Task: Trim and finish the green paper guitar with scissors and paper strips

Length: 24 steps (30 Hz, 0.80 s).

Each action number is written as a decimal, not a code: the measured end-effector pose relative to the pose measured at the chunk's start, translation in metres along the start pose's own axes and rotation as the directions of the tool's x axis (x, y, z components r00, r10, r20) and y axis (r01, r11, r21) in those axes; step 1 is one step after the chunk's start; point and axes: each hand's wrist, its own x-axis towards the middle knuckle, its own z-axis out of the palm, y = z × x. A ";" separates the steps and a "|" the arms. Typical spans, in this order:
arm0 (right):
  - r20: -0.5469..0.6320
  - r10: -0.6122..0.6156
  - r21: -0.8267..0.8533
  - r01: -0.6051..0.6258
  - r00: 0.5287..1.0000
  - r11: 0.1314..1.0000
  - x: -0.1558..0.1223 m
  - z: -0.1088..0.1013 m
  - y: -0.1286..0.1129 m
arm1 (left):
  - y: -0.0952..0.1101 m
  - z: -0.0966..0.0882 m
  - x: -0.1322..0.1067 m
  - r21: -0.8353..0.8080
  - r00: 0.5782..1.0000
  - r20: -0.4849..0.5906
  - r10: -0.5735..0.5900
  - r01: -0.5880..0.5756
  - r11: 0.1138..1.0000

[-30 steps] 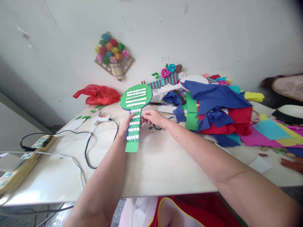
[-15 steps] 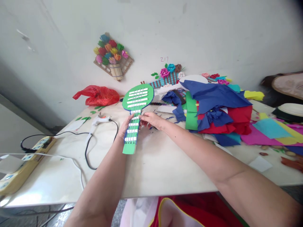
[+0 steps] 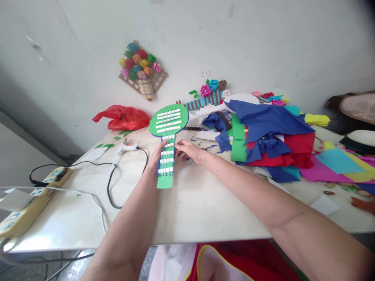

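Observation:
A green paper guitar (image 3: 167, 182) with a round body, a long neck, white crosswise strips and dark strings is raised above the table, its round end pointing away from me. My left hand (image 3: 157, 154) grips the neck from the left, the thumb at its edge and the other fingers hidden behind. From the right, my right hand (image 3: 188, 150) pinches the neck's edge just below the round body. Both hands are closed on the guitar. Left of it lies a white glue gun (image 3: 122, 150) with a black cord.
On the right of the table (image 3: 205, 210) are piled blue, red and green papers (image 3: 269, 121). A red plastic bag (image 3: 125, 118) sits at the back left. A yellow power strip (image 3: 32, 205) with cords lies along the left edge. Paper flowers (image 3: 140, 64) hang on the wall.
The guitar has turned slightly, its round end moving left and its neck end right. Both hands keep their hold. The whole view has shifted a little.

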 end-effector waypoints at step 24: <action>-0.066 0.062 0.352 -0.035 0.996 0.935 0.008 -0.022 0.001 | -0.004 -0.008 0.005 0.067 0.993 0.110 -0.041 0.033 0.997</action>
